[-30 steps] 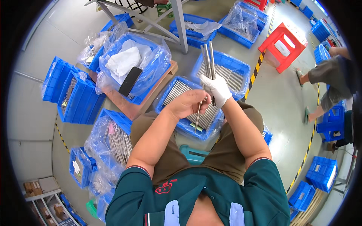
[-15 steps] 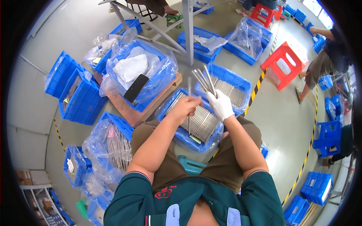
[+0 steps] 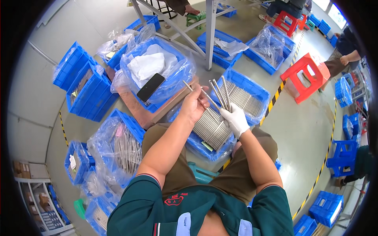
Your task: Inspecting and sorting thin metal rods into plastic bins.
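My bare left hand (image 3: 194,104) has its fingers closed around a thin metal rod (image 3: 188,86), which slants down to the right. Close beside it, my right hand (image 3: 236,121) wears a white glove and grips several metal rods (image 3: 225,94) that fan out upward. One of these leans toward my left fingers; whether it touches them I cannot tell. Below both hands, a plastic-lined blue bin (image 3: 214,155) holds a row of rods (image 3: 208,131) lying side by side. Just beyond it, a second blue bin (image 3: 263,95) holds a similar row.
A black phone (image 3: 151,87) lies on a lined blue crate (image 3: 178,65) on a wooden pallet (image 3: 136,106). To the left, blue crates (image 3: 88,94) are stacked. A red stool (image 3: 305,76) stands at the right past striped floor tape (image 3: 275,96). Other people are farther back.
The rod in my left hand has gone from upright to slanted, and that hand has turned palm-up. The rods in my right hand are more spread. The whole view has shifted slightly.
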Tool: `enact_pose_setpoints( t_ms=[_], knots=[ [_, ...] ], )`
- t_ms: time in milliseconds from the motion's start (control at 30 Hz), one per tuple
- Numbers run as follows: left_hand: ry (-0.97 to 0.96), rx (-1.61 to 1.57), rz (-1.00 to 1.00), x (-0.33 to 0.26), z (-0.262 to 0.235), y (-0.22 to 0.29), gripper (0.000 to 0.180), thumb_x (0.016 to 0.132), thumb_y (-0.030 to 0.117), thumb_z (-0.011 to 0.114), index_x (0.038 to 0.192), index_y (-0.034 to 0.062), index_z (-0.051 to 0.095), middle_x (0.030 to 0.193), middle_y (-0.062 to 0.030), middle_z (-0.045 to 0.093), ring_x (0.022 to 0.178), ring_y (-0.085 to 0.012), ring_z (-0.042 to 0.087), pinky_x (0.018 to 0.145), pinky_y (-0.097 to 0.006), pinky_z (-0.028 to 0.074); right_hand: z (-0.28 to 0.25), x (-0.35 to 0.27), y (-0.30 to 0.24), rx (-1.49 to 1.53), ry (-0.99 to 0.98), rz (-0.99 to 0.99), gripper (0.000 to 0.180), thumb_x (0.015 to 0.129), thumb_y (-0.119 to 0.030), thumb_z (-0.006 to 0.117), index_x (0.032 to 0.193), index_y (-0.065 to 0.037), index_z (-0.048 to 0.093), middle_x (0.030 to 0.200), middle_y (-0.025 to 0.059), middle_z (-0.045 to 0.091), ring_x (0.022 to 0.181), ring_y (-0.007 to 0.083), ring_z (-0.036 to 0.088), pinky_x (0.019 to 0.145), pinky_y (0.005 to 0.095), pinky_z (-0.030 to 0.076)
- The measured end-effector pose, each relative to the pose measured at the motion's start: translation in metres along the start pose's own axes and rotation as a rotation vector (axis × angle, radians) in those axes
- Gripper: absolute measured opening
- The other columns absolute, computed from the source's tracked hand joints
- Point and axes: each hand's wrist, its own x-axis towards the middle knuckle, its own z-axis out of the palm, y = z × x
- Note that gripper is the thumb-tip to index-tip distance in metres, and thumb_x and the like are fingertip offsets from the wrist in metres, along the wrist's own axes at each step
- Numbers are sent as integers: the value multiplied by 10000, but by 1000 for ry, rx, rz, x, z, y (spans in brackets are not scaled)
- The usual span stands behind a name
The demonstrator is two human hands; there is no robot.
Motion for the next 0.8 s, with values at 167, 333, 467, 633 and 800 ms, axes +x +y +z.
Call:
enact_pose_setpoints(
  t_ms=[167,333,467,633,800],
  knots=[
    [-109,133,-112,-6,4,-22,339,880,342,592,941,9,590,625,32,399,543,-87,379,510,-239,345,3,11,5,-29,83,-92,203,811,-181,589,891,6,589,651,36,586,549,98,541,527,248,434],
    [-148,229,-90,-14,9,-37,269,896,345,563,963,87,599,702,8,532,575,-94,430,530,-248,366,5,13,5,89,117,-100,187,821,-122,573,938,23,590,689,57,593,579,104,563,542,256,470],
    [-124,233,-93,-16,12,-35,221,903,287,549,943,73,590,662,37,448,555,-71,390,503,-225,332,8,10,3,226,59,-84,196,830,-112,563,969,25,578,689,58,584,575,108,558,527,261,471],
    [-72,594,42,-21,14,-40,255,928,325,493,959,89,585,692,36,466,564,-62,395,489,-215,319,15,13,5,59,183,-230,189,834,-127,586,949,22,580,723,80,618,581,129,595,524,271,491],
    [20,507,75,-24,21,-47,228,930,283,486,961,80,584,685,37,466,561,-54,407,466,-207,303,11,17,2,122,108,-157,188,844,-183,543,867,2,568,626,67,590,518,132,570,481,273,465]
  ],
)
